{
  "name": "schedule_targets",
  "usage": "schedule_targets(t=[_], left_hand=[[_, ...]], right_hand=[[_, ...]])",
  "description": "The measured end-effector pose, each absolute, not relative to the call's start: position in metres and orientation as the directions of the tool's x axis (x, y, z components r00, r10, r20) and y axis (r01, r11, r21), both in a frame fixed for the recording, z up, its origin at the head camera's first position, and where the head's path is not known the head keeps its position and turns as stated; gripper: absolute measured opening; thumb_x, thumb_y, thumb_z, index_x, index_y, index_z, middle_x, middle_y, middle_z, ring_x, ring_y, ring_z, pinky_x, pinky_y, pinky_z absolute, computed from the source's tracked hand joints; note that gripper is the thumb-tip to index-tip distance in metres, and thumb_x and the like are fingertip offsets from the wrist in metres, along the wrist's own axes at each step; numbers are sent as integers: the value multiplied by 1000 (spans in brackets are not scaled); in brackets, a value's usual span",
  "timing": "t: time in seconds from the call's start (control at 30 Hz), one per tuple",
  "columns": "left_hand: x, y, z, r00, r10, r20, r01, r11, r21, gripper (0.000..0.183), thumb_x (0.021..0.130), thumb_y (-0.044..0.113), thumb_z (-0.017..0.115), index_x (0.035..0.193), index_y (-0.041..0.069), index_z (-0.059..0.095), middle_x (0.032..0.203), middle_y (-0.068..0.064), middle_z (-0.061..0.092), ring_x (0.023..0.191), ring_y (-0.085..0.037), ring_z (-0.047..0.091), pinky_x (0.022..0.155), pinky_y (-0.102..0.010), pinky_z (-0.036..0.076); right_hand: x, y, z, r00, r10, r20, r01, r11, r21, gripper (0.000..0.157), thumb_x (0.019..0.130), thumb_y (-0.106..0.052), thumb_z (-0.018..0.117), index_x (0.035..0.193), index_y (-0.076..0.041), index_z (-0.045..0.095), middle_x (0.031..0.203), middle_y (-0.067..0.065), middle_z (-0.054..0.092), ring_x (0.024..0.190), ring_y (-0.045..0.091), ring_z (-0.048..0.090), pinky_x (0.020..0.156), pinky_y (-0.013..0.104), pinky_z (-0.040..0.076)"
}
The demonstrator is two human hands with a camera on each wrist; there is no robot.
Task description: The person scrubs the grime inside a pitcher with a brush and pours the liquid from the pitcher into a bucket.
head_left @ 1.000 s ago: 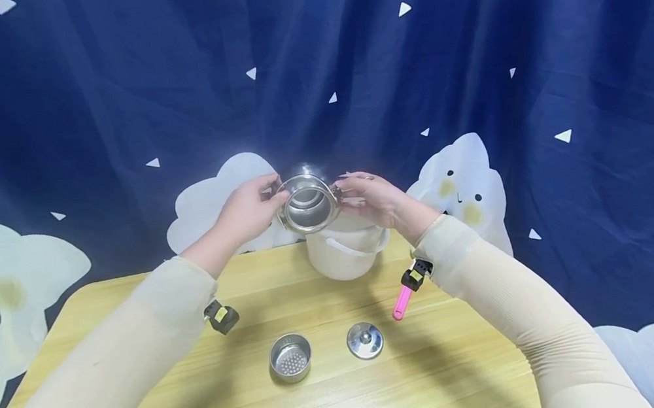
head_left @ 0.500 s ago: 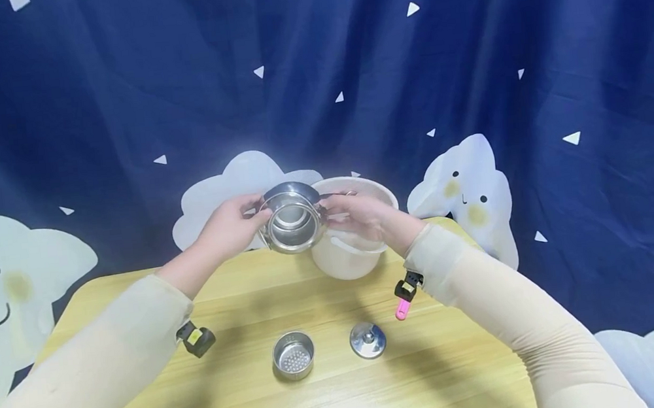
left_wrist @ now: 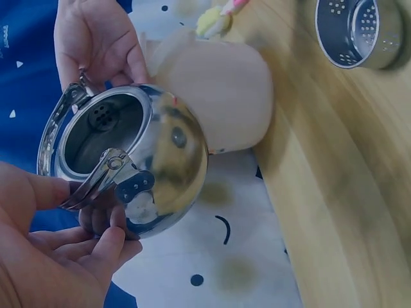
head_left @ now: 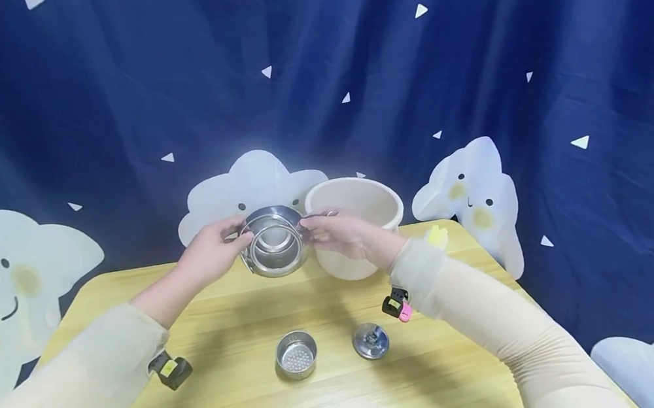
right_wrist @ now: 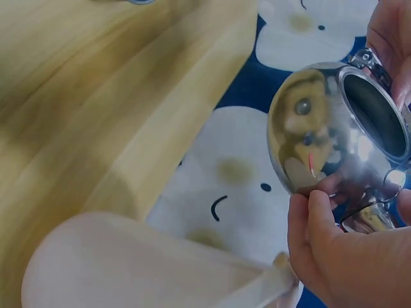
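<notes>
Both hands hold a shiny round stainless steel teapot (head_left: pixel 272 216) in the air, its lidless mouth tipped toward the head camera. My left hand (head_left: pixel 213 249) pinches one side, thumb by the rim and fingers against the body (left_wrist: pixel 180 154), close to the folded-down metal handle (left_wrist: pixel 54 128). On the opposite side my right hand (head_left: pixel 349 233) grips around the short spout (right_wrist: pixel 369 219), with fingertips on the body. Small holes (left_wrist: pixel 103 117) show inside the pot. A perforated metal strainer cup (head_left: pixel 297 370) and a round metal lid (head_left: pixel 370 342) lie on the table (head_left: pixel 233 397).
Behind my right hand stands a white bucket (head_left: pixel 339 267), near the table's back edge. A yellow-headed thing (head_left: pixel 437 237) with a pink handle (head_left: pixel 405 313) lies partly hidden under the right forearm. A dark blue curtain (head_left: pixel 312 54) with clouds hangs beyond.
Both hands have carried the teapot left and lower, from over the bucket to beside it. The bucket's opening now shows. The strainer cup and lid stay on the table.
</notes>
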State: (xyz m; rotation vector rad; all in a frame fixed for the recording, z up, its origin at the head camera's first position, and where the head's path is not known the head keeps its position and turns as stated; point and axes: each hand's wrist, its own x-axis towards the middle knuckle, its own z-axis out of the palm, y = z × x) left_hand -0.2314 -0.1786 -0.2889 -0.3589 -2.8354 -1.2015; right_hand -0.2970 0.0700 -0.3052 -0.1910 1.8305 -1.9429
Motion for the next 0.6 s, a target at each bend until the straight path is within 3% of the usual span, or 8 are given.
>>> schedule_targets(t=[0.4,0.6], left_hand=[[-225,-203,-308,-984,162,68,162,688,707,58,105,29,53,148,-7,39,150,-28,42,138,-47,39,112,-58,35],[-219,-211,-315,-986,157,64,156,697,700,60,105,31,53,147,-9,39,149,-29,43,136,-50,39,110,-60,36]], right_hand=[[-293,46,-326,-866,-448,-222,256,-16,-967,21,96,-3,63,116,0,59,99,5,66,98,21,63,105,39,49],[-291,39,-333,-846,-481,-232,257,14,-966,12,96,-5,64,107,-4,64,98,4,66,105,24,61,104,38,50]])
